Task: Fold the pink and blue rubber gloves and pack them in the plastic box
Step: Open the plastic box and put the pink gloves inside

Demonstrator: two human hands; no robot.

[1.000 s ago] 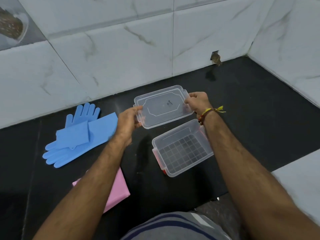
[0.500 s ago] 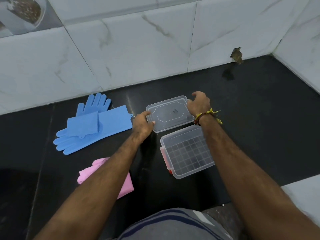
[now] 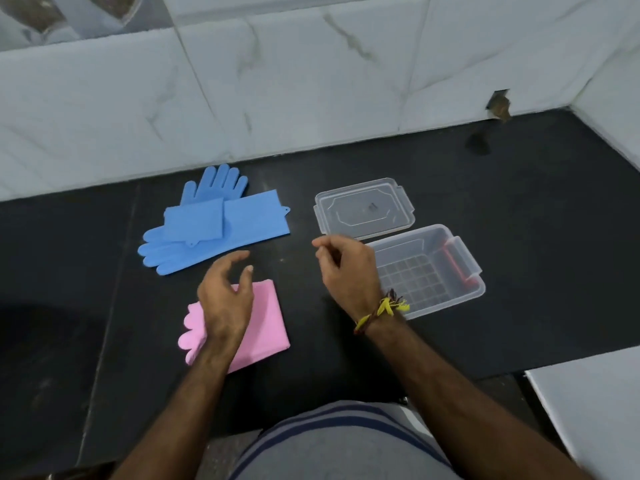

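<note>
The left hand is hovering open, fingers loosely curled, right over the pink gloves, gripping nothing. The right hand is hanging empty too, fingers half curled, just beside the near-left corner of the box and further from the pink than the left is.

The pink gloves are lying on the desk left of the box and nearer the person, fingertips pointing away from the box, cuff end towards it. So the left hand looks best placed to start the fold.

The blue gloves are lying further left of the box, towards the wall, one crossed over the other. The lid is sitting off, just behind the open, empty box.
</note>
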